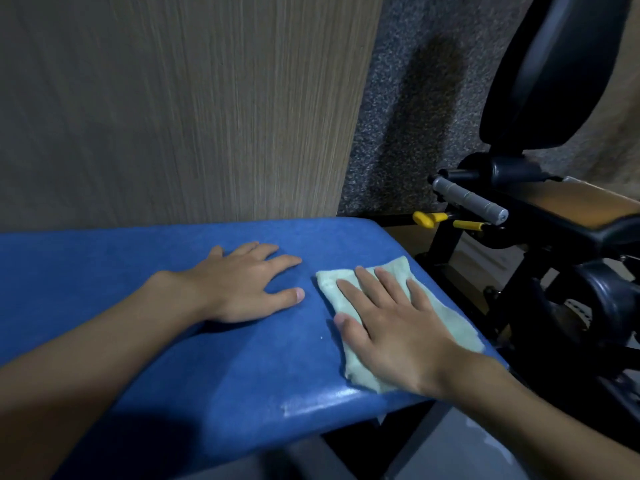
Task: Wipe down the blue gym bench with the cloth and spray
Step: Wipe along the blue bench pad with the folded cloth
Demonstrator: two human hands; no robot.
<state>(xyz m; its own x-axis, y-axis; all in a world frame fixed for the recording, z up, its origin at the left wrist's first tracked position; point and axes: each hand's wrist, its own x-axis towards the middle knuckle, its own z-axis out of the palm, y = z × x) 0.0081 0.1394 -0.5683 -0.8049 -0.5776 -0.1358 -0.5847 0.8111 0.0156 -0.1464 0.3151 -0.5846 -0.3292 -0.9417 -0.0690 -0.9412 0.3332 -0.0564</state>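
Under the spread, flat fingers of the right hand [398, 327]: cloth [349, 285], long axis parallel to fingers, on blue bench [173, 341]. Left hand [242, 285] flat, fingers splayed.

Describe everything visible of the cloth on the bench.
The cloth is pale green, soft-looking, a rough oblong. It lies flat on the blue bench near its right end. The right hand presses on it with straight, spread fingers, covering its middle; the left hand rests apart from it.
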